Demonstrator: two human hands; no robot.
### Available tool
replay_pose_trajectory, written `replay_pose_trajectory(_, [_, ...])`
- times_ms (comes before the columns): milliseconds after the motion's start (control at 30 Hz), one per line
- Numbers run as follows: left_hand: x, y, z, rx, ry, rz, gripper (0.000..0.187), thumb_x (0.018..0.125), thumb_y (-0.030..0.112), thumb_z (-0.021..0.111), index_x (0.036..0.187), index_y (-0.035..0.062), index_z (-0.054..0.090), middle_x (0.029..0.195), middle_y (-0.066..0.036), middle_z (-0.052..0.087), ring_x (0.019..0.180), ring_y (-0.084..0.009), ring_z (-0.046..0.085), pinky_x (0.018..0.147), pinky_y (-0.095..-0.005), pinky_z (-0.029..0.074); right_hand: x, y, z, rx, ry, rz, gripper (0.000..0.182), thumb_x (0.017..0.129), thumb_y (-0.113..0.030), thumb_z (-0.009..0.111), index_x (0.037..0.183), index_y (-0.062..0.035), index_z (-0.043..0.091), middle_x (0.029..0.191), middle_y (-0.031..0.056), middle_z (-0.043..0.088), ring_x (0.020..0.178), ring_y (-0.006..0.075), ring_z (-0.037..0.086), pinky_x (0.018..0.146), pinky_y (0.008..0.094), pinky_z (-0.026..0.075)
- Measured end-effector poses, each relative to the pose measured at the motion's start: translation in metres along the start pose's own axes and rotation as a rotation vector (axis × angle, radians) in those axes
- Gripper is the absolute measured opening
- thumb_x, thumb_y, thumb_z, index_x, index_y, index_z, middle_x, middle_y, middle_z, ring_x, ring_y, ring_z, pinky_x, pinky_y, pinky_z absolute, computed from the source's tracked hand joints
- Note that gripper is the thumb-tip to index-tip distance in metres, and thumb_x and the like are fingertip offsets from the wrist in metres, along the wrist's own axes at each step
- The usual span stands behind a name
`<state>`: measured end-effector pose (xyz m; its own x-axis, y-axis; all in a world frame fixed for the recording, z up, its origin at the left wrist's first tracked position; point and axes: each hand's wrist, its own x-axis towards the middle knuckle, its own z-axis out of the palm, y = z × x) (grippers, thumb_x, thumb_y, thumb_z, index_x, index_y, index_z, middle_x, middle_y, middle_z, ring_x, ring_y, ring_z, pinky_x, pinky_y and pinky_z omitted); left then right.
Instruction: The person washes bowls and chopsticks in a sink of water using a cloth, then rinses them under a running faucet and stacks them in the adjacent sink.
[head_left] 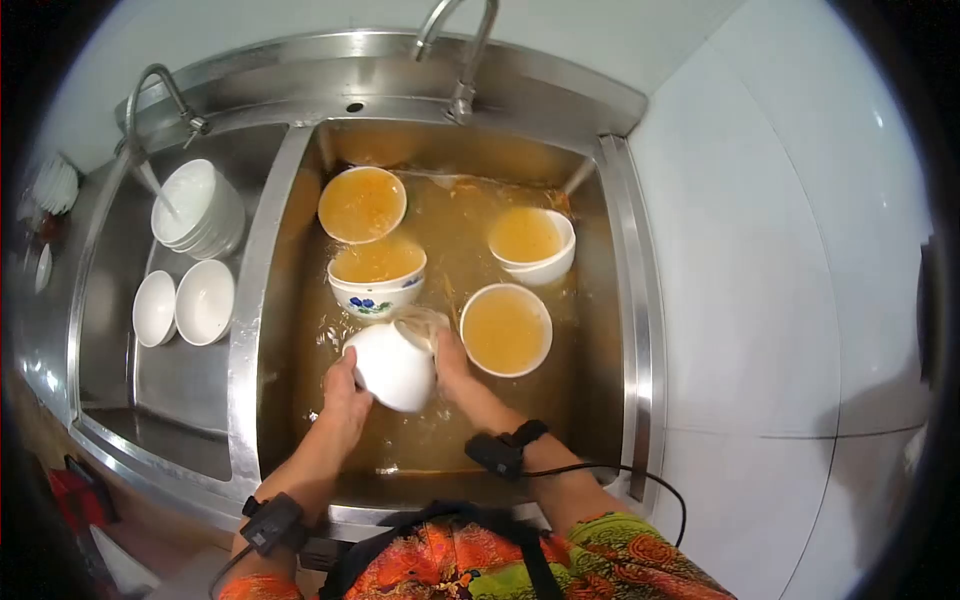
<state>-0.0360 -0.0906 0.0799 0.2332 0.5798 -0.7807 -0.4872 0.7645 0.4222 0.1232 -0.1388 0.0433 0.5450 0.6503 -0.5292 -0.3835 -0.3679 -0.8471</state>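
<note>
Over the murky water, a white bowl (395,367) is tilted on its side, its outside turned toward me. My left hand (347,388) grips the bowl's left edge, thumb on the outer wall. My right hand (449,358) is at the bowl's right side, closed round a pale beige cloth (422,326) that lies against the rim. Part of the right fingers is hidden behind the bowl and cloth. Just beyond stands a bowl with blue flowers (375,298), full of orange-brown water. To the right of my right hand floats another filled bowl (506,330).
More filled bowls sit at the back left (362,205) and in a stacked pair (540,265) at right. The left basin holds a bowl stack (200,210) under a running faucet (160,75) and two loose bowls (205,302). A second faucet (462,95) rises behind the main sink (630,300).
</note>
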Motion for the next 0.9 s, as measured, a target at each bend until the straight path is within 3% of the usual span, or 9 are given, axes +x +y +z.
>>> replay_pose_trajectory(100, [0.011,0.008,-0.013,-0.074,0.180,0.034,0.029,0.094,0.021,0.043,0.113,0.0003,0.048,0.111,-0.014,0.055,0.101,-0.0293,0.054,0.088,-0.0497,0.045,0.034,0.077,0.005,-0.309,0.205,0.113,0.039,0.086,-0.028,0.038,0.107,0.0020,0.053,0.111,0.0204,0.055,0.098,0.0266,0.053,0.081,0.0366,0.042])
replay_pose_trajectory(167, [0.010,0.012,-0.014,-0.090,0.355,0.044,0.029,0.094,0.021,0.042,0.114,0.0000,0.048,0.112,-0.013,0.054,0.102,-0.0298,0.054,0.088,-0.0521,0.044,-0.002,0.033,0.011,-0.417,0.044,0.111,0.038,0.085,-0.027,0.040,0.106,0.0019,0.053,0.108,0.0212,0.055,0.096,0.0267,0.053,0.081,0.0373,0.042])
replay_pose_trajectory(267, [0.022,0.009,-0.022,-0.181,0.332,0.032,0.031,0.095,0.023,0.040,0.115,-0.0005,0.047,0.113,-0.012,0.054,0.102,-0.0296,0.054,0.087,-0.0533,0.043,-0.041,-0.010,0.017,-0.699,-0.139,-0.309,0.035,0.083,-0.019,0.047,0.109,0.0031,0.049,0.104,0.0247,0.051,0.092,0.0370,0.053,0.080,0.0417,0.043])
replay_pose_trajectory(300, [0.020,0.005,-0.023,-0.188,0.334,0.027,0.031,0.095,0.023,0.040,0.115,-0.0005,0.047,0.113,-0.012,0.054,0.102,-0.0296,0.054,0.087,-0.0533,0.043,-0.057,-0.017,0.018,-0.707,-0.141,-0.307,0.035,0.083,-0.019,0.047,0.109,0.0031,0.049,0.104,0.0247,0.051,0.092,0.0370,0.053,0.080,0.0417,0.043])
replay_pose_trajectory(367, [0.019,0.000,-0.020,-0.219,0.340,0.042,0.033,0.094,0.023,0.041,0.116,-0.0009,0.047,0.113,-0.013,0.055,0.103,-0.0287,0.054,0.089,-0.0502,0.043,-0.090,-0.024,0.020,-0.958,-0.143,-0.825,0.044,0.079,-0.013,0.055,0.118,0.0012,0.040,0.107,0.0243,0.045,0.093,0.0419,0.049,0.078,0.0463,0.043])
replay_pose_trajectory(567, [0.055,-0.004,-0.054,-0.024,0.251,0.147,0.032,0.092,0.025,0.048,0.107,-0.0020,0.053,0.109,-0.014,0.057,0.096,-0.0253,0.057,0.085,-0.0409,0.046,-0.076,-0.012,-0.019,-1.188,-0.494,-0.579,0.042,0.073,-0.009,0.060,0.107,0.0012,0.038,0.103,0.0220,0.043,0.104,0.0414,0.042,0.080,0.0496,0.041])
replay_pose_trajectory(733, [0.040,0.014,-0.047,0.060,0.137,0.127,0.029,0.087,0.025,0.057,0.099,-0.0014,0.057,0.098,-0.012,0.061,0.086,-0.0243,0.060,0.076,-0.0379,0.050,-0.034,0.013,-0.025,-1.389,-0.382,-0.905,0.032,0.072,-0.009,0.061,0.097,-0.0010,0.044,0.099,0.0212,0.048,0.089,0.0396,0.052,0.070,0.0481,0.044])
replay_pose_trajectory(800, [0.038,0.020,-0.046,0.074,0.071,0.122,0.028,0.085,0.025,0.060,0.097,-0.0008,0.057,0.094,-0.012,0.062,0.083,-0.0241,0.060,0.074,-0.0376,0.051,-0.020,-0.008,-0.023,-1.226,-0.397,-0.359,0.025,0.072,-0.011,0.062,0.093,-0.0004,0.051,0.090,0.0196,0.054,0.078,0.0363,0.056,0.070,0.0445,0.046])
replay_pose_trajectory(900, [0.041,0.019,-0.049,0.076,0.033,0.038,0.026,0.082,0.023,0.065,0.092,0.0006,0.058,0.092,-0.012,0.062,0.079,-0.0232,0.061,0.072,-0.0387,0.051,-0.022,-0.033,-0.022,-0.910,-0.315,-0.369,0.023,0.073,-0.012,0.061,0.093,-0.0011,0.056,0.083,0.0172,0.058,0.078,0.0332,0.058,0.074,0.0409,0.047])
